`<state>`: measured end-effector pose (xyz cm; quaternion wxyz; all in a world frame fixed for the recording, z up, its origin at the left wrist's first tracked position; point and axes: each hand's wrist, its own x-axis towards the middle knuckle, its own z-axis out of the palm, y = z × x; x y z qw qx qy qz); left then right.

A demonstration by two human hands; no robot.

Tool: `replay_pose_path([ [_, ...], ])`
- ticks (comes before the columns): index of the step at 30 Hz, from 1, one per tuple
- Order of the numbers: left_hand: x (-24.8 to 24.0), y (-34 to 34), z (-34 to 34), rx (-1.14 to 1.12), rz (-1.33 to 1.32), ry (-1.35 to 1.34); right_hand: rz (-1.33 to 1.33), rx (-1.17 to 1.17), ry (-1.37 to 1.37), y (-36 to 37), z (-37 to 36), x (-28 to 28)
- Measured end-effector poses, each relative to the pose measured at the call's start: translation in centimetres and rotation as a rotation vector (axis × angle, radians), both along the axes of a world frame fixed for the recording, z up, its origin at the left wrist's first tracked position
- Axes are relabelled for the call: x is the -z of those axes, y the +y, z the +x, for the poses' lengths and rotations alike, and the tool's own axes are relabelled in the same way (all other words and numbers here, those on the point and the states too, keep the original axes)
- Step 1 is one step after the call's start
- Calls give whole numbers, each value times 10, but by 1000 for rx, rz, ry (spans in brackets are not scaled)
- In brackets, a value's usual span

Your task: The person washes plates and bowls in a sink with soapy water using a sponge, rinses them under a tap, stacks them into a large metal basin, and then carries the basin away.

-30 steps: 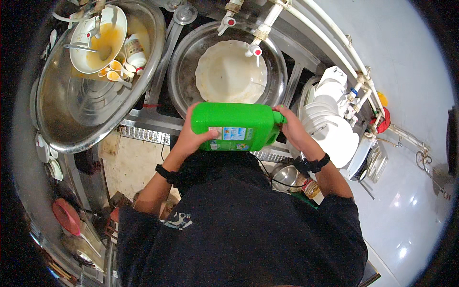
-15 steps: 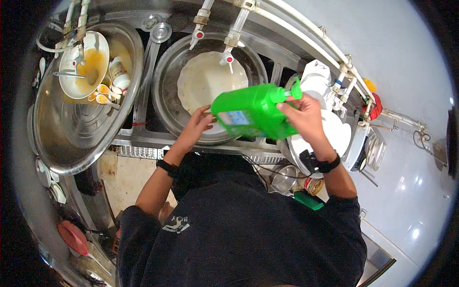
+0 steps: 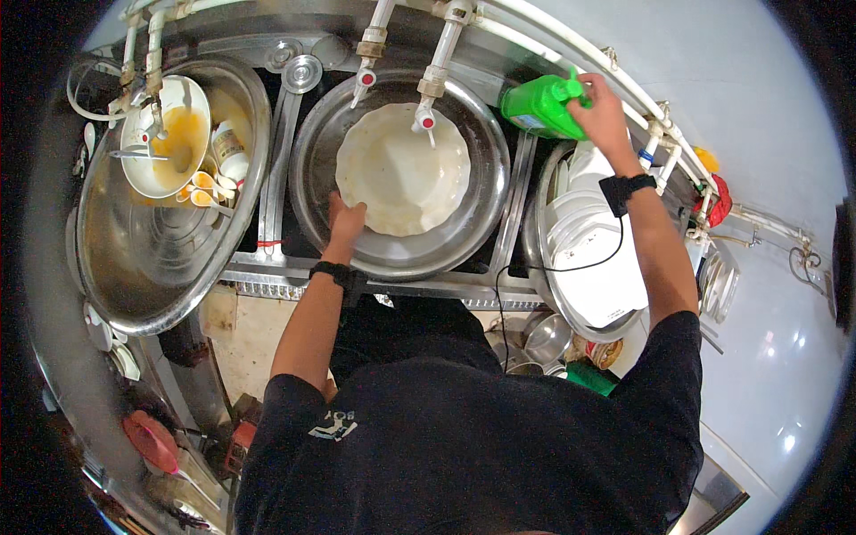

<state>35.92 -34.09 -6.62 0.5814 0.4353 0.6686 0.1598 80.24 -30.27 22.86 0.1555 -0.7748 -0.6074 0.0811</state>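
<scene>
Just left of the right hand (image 3: 603,114), which pinches it by the top, is the green bottle (image 3: 538,107).

Head view: one fisheye, worn on the head, facing down; black shirt (image 3: 481,428) nearest, left hand (image 3: 346,219) and right hand (image 3: 601,114) farther out.

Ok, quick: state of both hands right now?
Left hand: at the rim of the white bowl, grip cannot be told.
Right hand: holding the green bottle by its top end.
</scene>
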Motion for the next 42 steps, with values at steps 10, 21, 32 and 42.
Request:
replay_pose_path([
  [10, -51, -4, 0, -206, -417, -310, 340, 24, -200, 5, 46, 32],
  [21, -3, 5, 34, -293, -570, -384, 42, -157, 94, -64, -163, 96],
  [32, -62, 7, -33, -180, -226, -97, -78, 551, 448, -85, -211, 244],
  [42, -108, 23, -61, -147, 99, -129, -877, -232, 207, -72, -232, 259],
])
